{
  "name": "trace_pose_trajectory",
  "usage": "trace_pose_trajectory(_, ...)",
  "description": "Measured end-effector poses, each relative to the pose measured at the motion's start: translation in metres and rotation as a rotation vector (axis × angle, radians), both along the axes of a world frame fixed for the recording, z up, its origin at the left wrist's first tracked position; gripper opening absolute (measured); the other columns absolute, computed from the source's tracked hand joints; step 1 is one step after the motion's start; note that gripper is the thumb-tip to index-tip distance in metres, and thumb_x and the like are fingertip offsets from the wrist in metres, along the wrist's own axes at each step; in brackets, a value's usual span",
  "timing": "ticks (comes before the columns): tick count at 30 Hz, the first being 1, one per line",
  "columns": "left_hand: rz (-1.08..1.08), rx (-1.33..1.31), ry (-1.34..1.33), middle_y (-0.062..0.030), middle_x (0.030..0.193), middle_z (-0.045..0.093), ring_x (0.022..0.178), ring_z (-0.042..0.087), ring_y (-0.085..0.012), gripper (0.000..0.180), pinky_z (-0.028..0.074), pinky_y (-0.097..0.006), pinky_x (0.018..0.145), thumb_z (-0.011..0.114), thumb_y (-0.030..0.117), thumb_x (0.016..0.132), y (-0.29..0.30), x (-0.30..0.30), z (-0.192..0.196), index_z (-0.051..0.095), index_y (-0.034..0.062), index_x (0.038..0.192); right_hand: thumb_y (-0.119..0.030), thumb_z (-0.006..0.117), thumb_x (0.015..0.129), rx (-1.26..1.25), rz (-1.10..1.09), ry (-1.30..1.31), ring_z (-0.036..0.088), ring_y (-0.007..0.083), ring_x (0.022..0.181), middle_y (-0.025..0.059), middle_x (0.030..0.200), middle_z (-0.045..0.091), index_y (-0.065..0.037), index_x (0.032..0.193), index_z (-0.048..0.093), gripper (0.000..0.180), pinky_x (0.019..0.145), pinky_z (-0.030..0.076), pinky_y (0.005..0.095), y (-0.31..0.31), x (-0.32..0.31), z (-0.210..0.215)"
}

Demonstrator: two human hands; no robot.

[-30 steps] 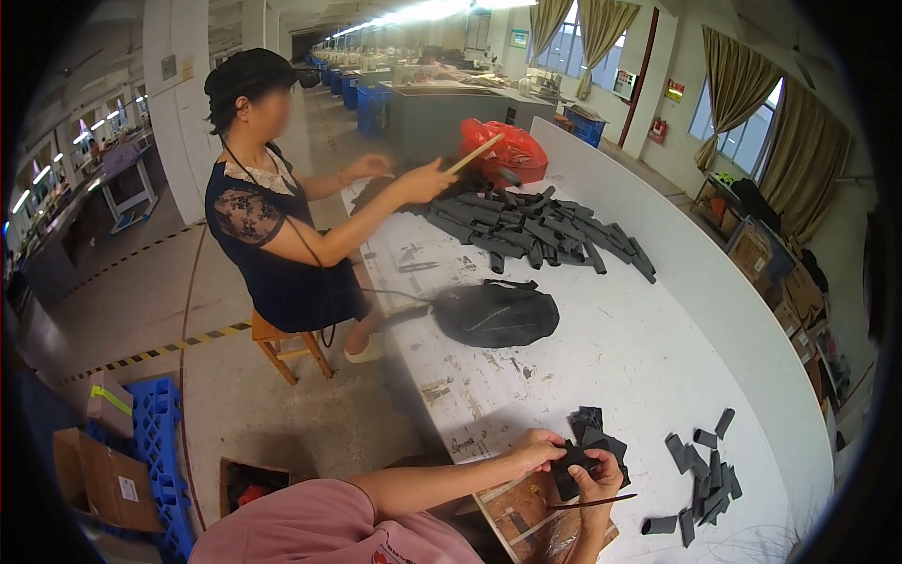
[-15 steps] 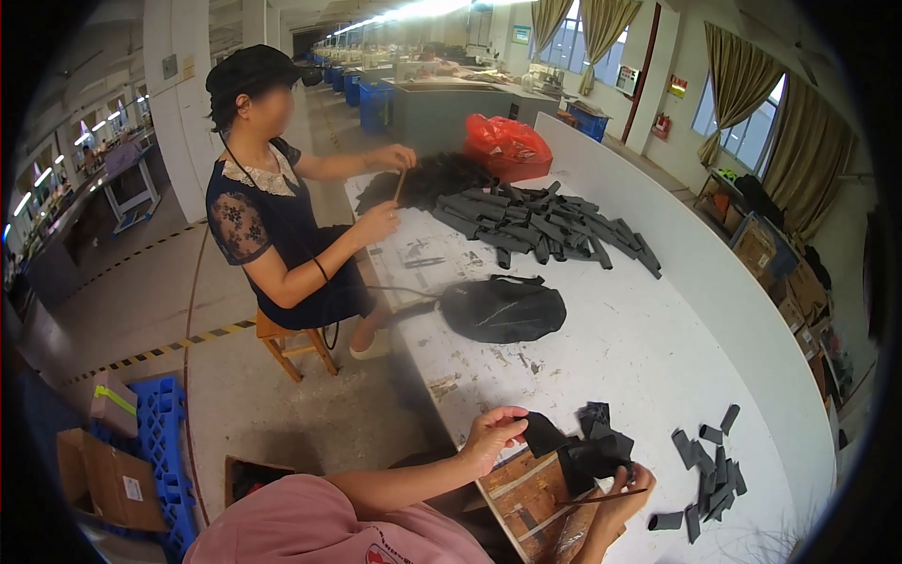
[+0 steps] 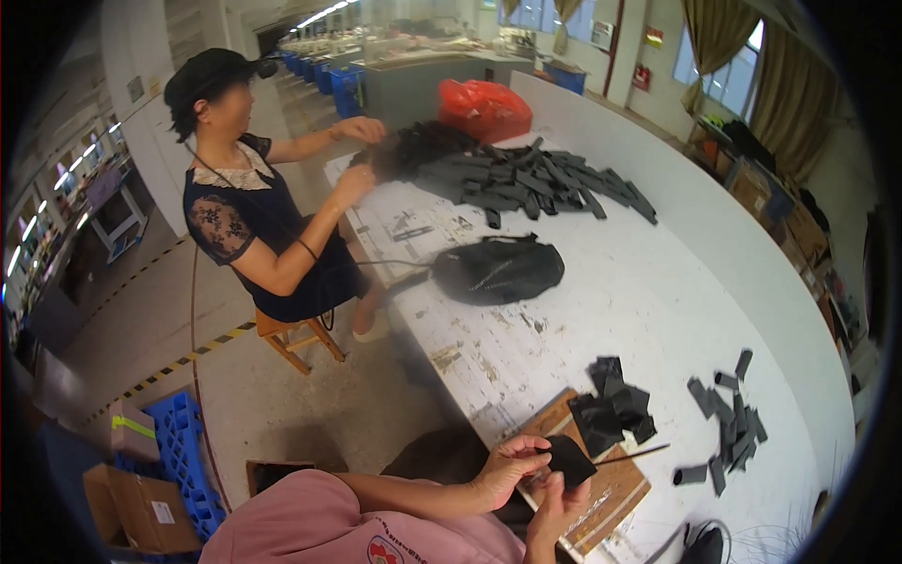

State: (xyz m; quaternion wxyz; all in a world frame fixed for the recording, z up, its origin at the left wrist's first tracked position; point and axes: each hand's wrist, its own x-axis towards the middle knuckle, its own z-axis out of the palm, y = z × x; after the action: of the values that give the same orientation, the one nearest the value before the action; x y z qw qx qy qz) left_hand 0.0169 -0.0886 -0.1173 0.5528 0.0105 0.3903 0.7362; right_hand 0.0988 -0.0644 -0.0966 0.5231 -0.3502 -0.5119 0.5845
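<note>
My left hand (image 3: pixel 505 467) and my right hand (image 3: pixel 554 508) meet over the near edge of a wooden board (image 3: pixel 615 493). Together they pinch a small flat black piece (image 3: pixel 569 460). A thin dark stick (image 3: pixel 631 456) pokes out to the right from behind that piece; which hand holds it I cannot tell. Just beyond the hands a heap of similar black pieces (image 3: pixel 615 404) lies on the white table (image 3: pixel 658 301). Further right are several loose black strips (image 3: pixel 728 428).
A co-worker (image 3: pixel 258 235) sits on a wooden stool (image 3: pixel 296 338) at the table's left side, both hands in a big pile of black strips (image 3: pixel 526 179). A black bag (image 3: pixel 498 270) and red bag (image 3: pixel 484 108) lie farther off. Blue crates (image 3: pixel 183 451) and cardboard boxes (image 3: pixel 141 508) stand on the floor.
My hands have come down from the heap toward the board's near edge, now closed together on one black piece. The co-worker's hands dropped from a raised stick into the strip pile.
</note>
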Motion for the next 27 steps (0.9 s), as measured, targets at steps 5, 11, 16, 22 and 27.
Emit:
trace_pose_trajectory(5,-0.152,-0.070,0.032,0.0006,0.084,0.052,0.071,0.049,-0.0063,0.030,0.040,-0.019,0.058,0.054,0.012,0.078,-0.003,-0.002,0.013,0.051,0.0071,0.107,-0.008,0.058,0.073,0.083,0.071,-0.354,0.055,0.0180,0.073,0.0113,0.079,0.058,0.004,0.087,0.057,0.019,0.068,0.042,0.0266,0.025,0.022,0.011)
trace_pose_trajectory(11,-0.496,0.243,-0.244,-0.0079,0.105,0.054,0.097,0.050,-0.0180,0.033,0.038,-0.033,0.086,0.051,0.014,0.082,0.016,-0.030,0.011,0.046,0.0066,0.114,-0.011,0.064,0.071,0.009,0.375,-0.399,0.055,0.0136,0.073,0.0084,0.079,0.060,0.003,0.094,0.058,0.027,0.066,0.043,0.0237,0.035,0.045,0.029)
trace_pose_trajectory(16,-0.307,0.238,0.050,-0.0033,0.082,0.056,0.079,0.052,-0.0107,0.012,0.041,-0.024,0.075,0.051,0.008,0.082,0.015,-0.009,0.012,0.055,0.0027,0.092,-0.010,0.064,0.073,-0.373,0.181,0.114,0.048,0.0038,0.059,-0.0012,0.069,0.057,0.000,0.084,0.060,0.014,0.054,0.038,0.0172,0.019,0.039,0.022)
trace_pose_trajectory(22,-0.139,0.085,0.520,0.0002,0.075,0.051,0.070,0.045,-0.0056,0.009,0.037,-0.018,0.062,0.051,0.008,0.082,0.012,-0.002,0.021,0.054,0.0013,0.088,-0.007,0.066,0.071,-0.282,0.068,-0.036,0.046,0.0052,0.058,-0.0011,0.067,0.054,0.001,0.076,0.061,0.011,0.053,0.036,0.0187,0.016,0.039,0.019)
trace_pose_trajectory(27,-0.094,0.039,0.976,-0.0014,0.073,0.054,0.065,0.049,-0.0061,0.010,0.039,-0.019,0.060,0.056,0.009,0.078,-0.005,0.000,0.041,0.055,0.0007,0.083,-0.004,0.067,0.066,0.139,-0.122,-0.381,0.047,0.0101,0.056,0.0035,0.064,0.052,-0.001,0.070,0.060,0.009,0.048,0.035,0.0218,0.019,0.042,0.014)
